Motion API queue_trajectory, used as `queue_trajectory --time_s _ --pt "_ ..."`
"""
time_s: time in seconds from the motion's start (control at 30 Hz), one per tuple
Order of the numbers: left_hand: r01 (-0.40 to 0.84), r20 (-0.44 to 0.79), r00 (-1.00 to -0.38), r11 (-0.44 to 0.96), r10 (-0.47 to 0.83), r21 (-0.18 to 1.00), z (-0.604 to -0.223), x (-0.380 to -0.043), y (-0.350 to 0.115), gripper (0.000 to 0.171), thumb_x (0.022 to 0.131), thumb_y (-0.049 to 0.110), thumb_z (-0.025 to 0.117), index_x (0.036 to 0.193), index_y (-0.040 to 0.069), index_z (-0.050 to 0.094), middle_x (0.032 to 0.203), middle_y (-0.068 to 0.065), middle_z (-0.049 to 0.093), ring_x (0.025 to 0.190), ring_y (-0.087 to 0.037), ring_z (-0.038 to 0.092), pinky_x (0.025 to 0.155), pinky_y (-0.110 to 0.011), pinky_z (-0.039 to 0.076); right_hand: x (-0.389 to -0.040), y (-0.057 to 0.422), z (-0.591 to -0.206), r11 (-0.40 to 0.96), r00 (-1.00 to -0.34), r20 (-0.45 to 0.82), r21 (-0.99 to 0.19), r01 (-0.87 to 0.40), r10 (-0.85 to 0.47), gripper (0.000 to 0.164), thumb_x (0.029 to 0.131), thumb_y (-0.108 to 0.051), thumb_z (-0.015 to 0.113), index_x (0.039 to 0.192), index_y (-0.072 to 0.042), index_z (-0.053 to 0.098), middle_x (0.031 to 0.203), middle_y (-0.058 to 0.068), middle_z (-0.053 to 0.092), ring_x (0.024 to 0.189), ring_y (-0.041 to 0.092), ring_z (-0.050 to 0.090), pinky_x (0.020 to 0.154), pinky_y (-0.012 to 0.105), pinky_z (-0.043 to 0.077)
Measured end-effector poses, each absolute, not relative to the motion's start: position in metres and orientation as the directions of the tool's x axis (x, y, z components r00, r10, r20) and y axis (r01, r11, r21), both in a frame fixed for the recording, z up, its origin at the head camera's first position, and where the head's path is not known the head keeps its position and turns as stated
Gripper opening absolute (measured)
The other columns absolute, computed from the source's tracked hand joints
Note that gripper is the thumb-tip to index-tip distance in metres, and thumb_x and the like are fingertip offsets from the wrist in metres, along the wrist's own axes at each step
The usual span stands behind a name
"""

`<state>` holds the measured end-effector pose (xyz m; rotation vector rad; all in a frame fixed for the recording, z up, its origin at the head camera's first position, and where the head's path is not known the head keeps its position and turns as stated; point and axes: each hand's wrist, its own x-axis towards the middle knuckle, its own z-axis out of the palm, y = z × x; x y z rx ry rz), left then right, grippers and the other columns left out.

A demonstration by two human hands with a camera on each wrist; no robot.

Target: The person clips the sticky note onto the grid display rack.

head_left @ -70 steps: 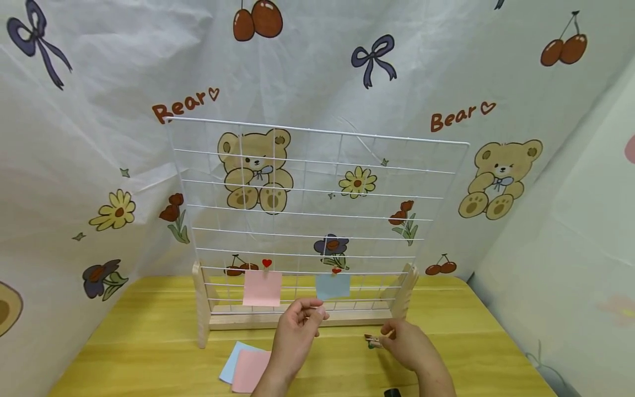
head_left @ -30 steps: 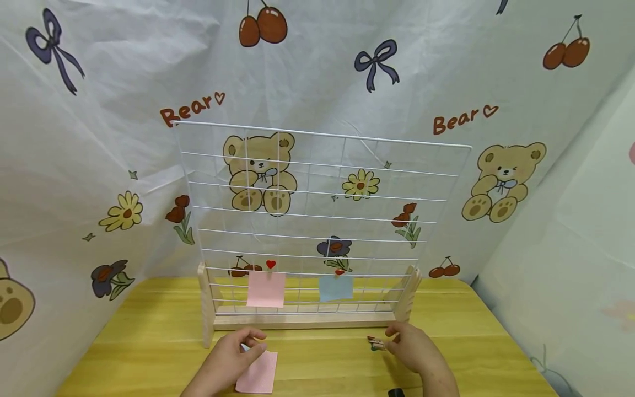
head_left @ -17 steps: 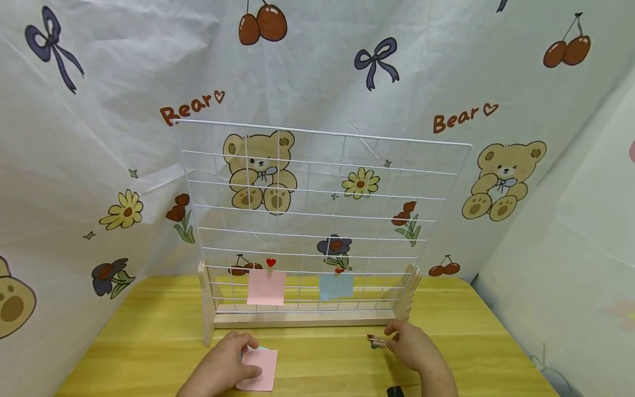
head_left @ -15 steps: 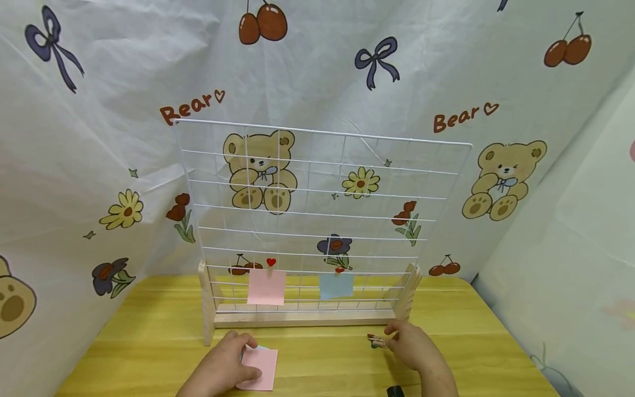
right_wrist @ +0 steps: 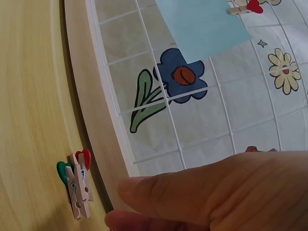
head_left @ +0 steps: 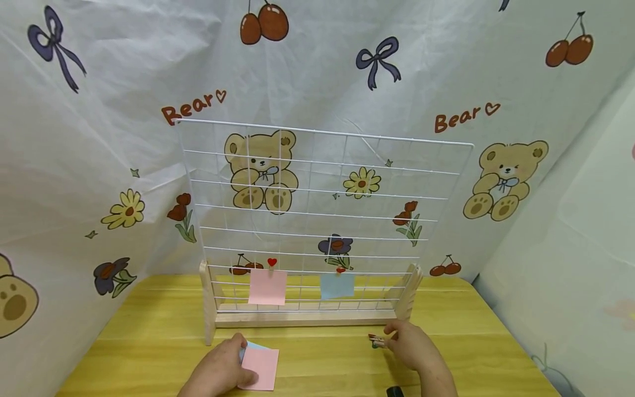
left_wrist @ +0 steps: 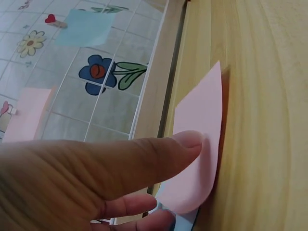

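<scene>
Pinching the loose pink note (head_left: 262, 368) at its L edge: L hand (head_left: 217, 368), thumb on the paper's face, other fingers round the edge, partly hidden. Note's on the counter (head_left: 322, 364), in front of the rack; L wrist view shows it bowed, w/ the near end curling up. Loose blue note (head_left: 257, 345) pokes out from under it, mostly covered.

R hand (head_left: 416, 348) is nr the rack's R end, fingers loosely bent, thumb & index tips a bit apart, just beside two wooden clips (right_wrist: 79, 185), one w/ red trim, one w/ green, lying together on the counter.

Behind: white wire grid (head_left: 324, 132) leaning back in a wooden base (head_left: 305, 318). Hung pink note (head_left: 268, 286) is on its lower L part, hung blue note (head_left: 337, 285) to the R of that, each w/ a red-heart clip at top. Black obj. (head_left: 394, 391) at bottom edge, mostly cut off. Bear-print cloth (head_left: 317, 82) at back.
</scene>
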<state>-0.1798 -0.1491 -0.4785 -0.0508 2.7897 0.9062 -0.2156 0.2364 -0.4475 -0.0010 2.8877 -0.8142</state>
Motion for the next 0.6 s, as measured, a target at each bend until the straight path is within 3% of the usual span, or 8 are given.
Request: queue_trajectory --time_s 0.4,0.6 --pt "-0.04 -0.162 -0.985 0.818 0.065 0.573 -0.4829 -0.1807 -0.147 0.061 0.066 0.019 0.095 0.116 0.005 0.062 0.096 -0.002 0.065 0.083 -0.02 0.054 0.08 -0.044 0.052 -0.2181 0.2368 -0.4502 0.855 -0.992 -0.115 -0.519 0.014 -0.054 0.017 0.093 -0.002 0.067 0.11 -0.004 0.068 0.093 0.007 0.071 0.078 0.02 0.064 0.068 0.04 0.053" --pt "-0.022 -0.148 -0.986 0.804 0.082 0.594 -0.4829 -0.1799 -0.1472 0.059 0.065 0.017 0.095 0.111 0.008 0.058 0.092 -0.002 0.062 0.08 -0.019 0.053 0.075 -0.039 0.049 -0.2174 0.2363 -0.4552 0.839 -0.992 -0.112 -0.544 0.014 -0.056 0.018 0.09 0.004 0.063 0.104 -0.004 0.068 0.093 0.009 0.07 0.078 0.022 0.061 0.066 0.038 0.052"
